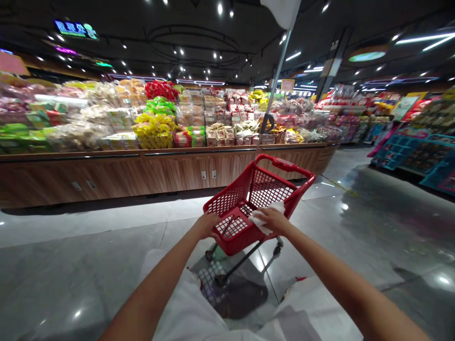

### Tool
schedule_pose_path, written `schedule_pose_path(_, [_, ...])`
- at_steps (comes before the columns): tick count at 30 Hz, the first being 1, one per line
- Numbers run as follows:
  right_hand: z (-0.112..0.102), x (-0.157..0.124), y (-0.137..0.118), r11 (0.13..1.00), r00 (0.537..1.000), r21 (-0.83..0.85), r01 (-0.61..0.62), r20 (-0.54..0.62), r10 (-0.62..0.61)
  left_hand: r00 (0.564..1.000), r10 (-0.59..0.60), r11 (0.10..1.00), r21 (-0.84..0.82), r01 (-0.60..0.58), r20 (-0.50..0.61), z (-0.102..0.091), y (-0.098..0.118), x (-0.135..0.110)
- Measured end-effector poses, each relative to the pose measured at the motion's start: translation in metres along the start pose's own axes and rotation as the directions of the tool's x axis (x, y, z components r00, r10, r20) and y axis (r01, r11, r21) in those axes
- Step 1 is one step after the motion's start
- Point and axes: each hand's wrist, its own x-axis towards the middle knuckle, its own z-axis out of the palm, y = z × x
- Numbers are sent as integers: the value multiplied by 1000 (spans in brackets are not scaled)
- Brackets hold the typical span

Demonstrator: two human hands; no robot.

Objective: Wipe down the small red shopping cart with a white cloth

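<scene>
A red plastic shopping cart on wheels stands right in front of me, its handle on the far right side. My left hand is closed over the near left corner of the basket rim. In my right hand is a crumpled white cloth, perhaps a paper wipe, pressed against the near right rim of the cart. The fingers lie bent over the cloth. Through the mesh, the basket shows its red grid floor and no goods.
A long wood-panelled counter heaped with packaged snacks runs behind the cart. A pole with a white flag rises near the handle. Blue display racks stand at the right. Glossy grey tiles cover the floor.
</scene>
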Motion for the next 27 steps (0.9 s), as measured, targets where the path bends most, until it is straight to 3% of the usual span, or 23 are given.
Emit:
schedule_pose_path(3, [-1,-17,-3,1000,1000,-6,17,15,-17,997,-39,999,26,37,64,-3,-2,14])
schedule_pose_path(8, [14,-31,-60,998,999,40,43,2,-43,981,-157,987,30,155,116,16,25,29])
schedule_pose_path(12, [18,-29,-99,996,997,53,73,20,-74,945,-286,958,75,278,155,19,37,34])
schedule_pose_path(14, [20,-20,-111,999,1000,38,16,17,-16,936,-312,949,103,298,164,17,37,37])
schedule_pose_path(17, [25,-1,-120,982,982,18,-187,-16,187,924,-346,935,141,326,161,14,38,43])
schedule_pose_path(22, [39,22,-129,866,861,84,-494,-94,500,920,-371,922,169,349,127,21,54,52])
schedule_pose_path(25, [47,16,-129,852,832,147,-503,-184,523,927,-365,924,153,350,85,31,72,55])
schedule_pose_path(27, [48,0,-118,890,869,148,-431,-199,454,951,-303,950,97,297,56,36,77,53])
